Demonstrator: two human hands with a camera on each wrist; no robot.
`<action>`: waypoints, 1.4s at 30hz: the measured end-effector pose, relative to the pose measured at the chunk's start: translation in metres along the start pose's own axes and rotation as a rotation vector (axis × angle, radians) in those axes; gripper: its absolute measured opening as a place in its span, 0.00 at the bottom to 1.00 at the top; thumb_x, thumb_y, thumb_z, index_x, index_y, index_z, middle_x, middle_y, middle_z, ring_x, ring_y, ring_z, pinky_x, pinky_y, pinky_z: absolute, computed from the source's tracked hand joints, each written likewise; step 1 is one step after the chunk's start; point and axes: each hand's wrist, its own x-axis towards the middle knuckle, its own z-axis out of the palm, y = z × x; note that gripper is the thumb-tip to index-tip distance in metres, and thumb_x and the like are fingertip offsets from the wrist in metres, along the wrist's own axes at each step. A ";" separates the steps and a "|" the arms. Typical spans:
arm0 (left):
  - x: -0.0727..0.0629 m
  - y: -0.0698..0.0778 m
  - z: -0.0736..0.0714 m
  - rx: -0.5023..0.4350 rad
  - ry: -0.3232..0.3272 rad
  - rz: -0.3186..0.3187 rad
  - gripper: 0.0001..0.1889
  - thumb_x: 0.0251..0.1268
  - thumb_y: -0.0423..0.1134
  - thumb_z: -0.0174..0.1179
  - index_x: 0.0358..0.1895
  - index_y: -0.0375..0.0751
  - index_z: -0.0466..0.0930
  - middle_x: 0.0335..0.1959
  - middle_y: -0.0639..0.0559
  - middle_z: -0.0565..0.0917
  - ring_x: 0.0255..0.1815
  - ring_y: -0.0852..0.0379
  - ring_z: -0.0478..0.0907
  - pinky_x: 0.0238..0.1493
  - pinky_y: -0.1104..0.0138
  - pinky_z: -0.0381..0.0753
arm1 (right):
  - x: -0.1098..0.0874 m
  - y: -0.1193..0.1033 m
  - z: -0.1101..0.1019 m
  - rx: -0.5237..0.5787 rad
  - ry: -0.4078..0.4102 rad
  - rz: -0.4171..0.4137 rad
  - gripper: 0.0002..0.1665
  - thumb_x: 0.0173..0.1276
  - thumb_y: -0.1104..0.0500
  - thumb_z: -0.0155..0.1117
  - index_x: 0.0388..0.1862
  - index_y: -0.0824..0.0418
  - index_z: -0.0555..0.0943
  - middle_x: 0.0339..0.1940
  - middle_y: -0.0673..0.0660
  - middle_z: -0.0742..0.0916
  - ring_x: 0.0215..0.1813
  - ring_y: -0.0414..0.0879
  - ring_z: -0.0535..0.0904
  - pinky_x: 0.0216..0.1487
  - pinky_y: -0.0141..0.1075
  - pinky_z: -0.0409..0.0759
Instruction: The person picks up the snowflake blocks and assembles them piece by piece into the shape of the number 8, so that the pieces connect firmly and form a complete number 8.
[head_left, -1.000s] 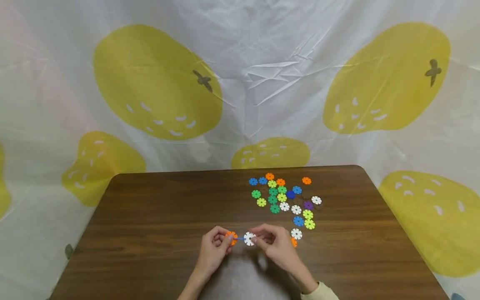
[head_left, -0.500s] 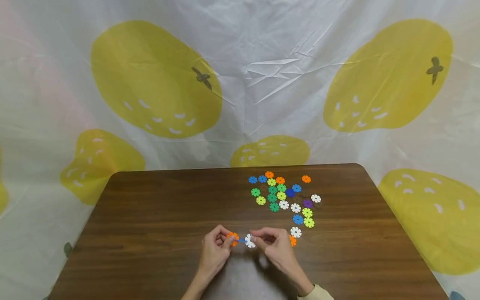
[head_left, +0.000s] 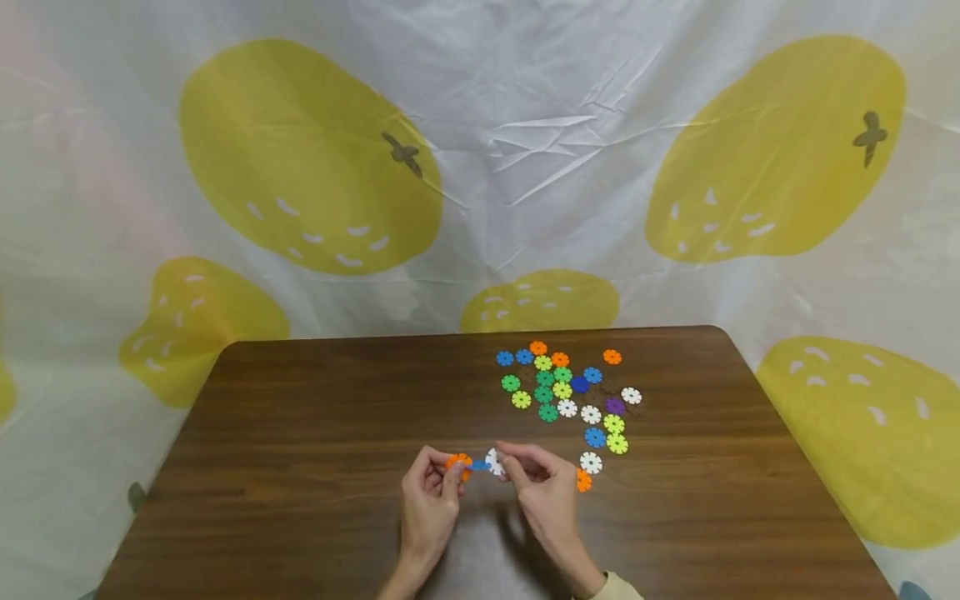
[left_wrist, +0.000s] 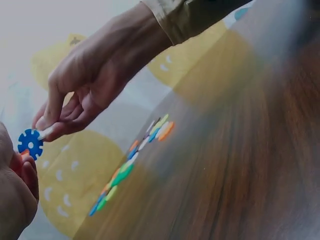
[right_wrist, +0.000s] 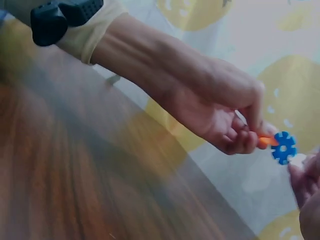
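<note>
In the head view, my left hand (head_left: pixel 431 504) pinches an orange notched disc (head_left: pixel 457 460) between thumb and fingers. My right hand (head_left: pixel 546 492) holds a white notched disc (head_left: pixel 492 458) by its right side. Between them, a blue notched disc (left_wrist: pixel 25 140) bridges the two, the orange piece at one edge and the white at the other. From above, this blue disc (head_left: pixel 478 466) appears nearly edge-on, while both wrist views show its face. The joined pieces are held up over the table. Fingers cover part of the orange and white discs.
Loose notched discs in green, yellow, blue, white, orange and purple lie on the brown wooden table (head_left: pixel 300 433), behind and right of my hands. A white disc (head_left: pixel 591 462) and an orange disc (head_left: pixel 584 481) lie nearest my right hand. A fruit-patterned curtain (head_left: pixel 480 208) hangs behind the table.
Both hands have moved slightly away from me with the joined discs. The white disc is turned more on edge, and more of the blue disc shows. The loose discs stay put.
</note>
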 end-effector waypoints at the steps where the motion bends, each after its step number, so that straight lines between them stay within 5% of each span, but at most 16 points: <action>1: -0.001 0.000 0.001 -0.007 0.007 0.014 0.05 0.61 0.18 0.62 0.35 0.24 0.74 0.27 0.37 0.79 0.22 0.62 0.79 0.24 0.71 0.84 | -0.001 0.001 0.001 0.032 0.019 -0.003 0.08 0.60 0.77 0.70 0.39 0.74 0.87 0.35 0.70 0.90 0.25 0.38 0.86 0.30 0.33 0.87; 11: -0.002 -0.001 0.004 -0.050 0.026 0.104 0.07 0.64 0.19 0.61 0.34 0.22 0.71 0.27 0.33 0.79 0.23 0.63 0.78 0.25 0.75 0.82 | -0.003 0.002 0.000 0.152 0.011 0.040 0.11 0.62 0.75 0.69 0.43 0.79 0.84 0.37 0.73 0.88 0.26 0.40 0.88 0.36 0.36 0.88; 19: -0.002 0.000 0.002 -0.048 -0.021 0.101 0.07 0.63 0.18 0.61 0.33 0.23 0.70 0.30 0.32 0.81 0.25 0.66 0.78 0.26 0.76 0.82 | 0.001 0.003 -0.009 0.125 -0.088 -0.003 0.09 0.63 0.74 0.69 0.42 0.79 0.84 0.35 0.71 0.89 0.27 0.41 0.89 0.36 0.36 0.89; 28: -0.003 0.001 0.001 -0.041 -0.047 0.203 0.07 0.61 0.15 0.60 0.32 0.23 0.71 0.30 0.30 0.82 0.27 0.68 0.78 0.25 0.72 0.82 | -0.003 0.001 -0.008 0.106 -0.092 -0.103 0.08 0.64 0.74 0.68 0.42 0.76 0.85 0.33 0.70 0.89 0.28 0.41 0.89 0.35 0.34 0.88; 34: 0.003 0.000 0.002 -0.056 -0.043 0.207 0.04 0.63 0.17 0.60 0.36 0.22 0.74 0.30 0.31 0.80 0.27 0.65 0.78 0.27 0.74 0.83 | -0.004 0.003 -0.007 0.135 -0.077 -0.007 0.09 0.64 0.73 0.69 0.42 0.77 0.84 0.35 0.73 0.89 0.29 0.41 0.89 0.36 0.38 0.89; 42: 0.010 -0.004 -0.003 -0.071 -0.013 0.184 0.09 0.63 0.18 0.62 0.45 0.20 0.76 0.29 0.35 0.80 0.28 0.66 0.80 0.29 0.76 0.84 | -0.002 0.006 -0.010 -0.021 -0.130 0.104 0.08 0.60 0.66 0.75 0.39 0.68 0.88 0.31 0.66 0.90 0.28 0.41 0.87 0.32 0.36 0.88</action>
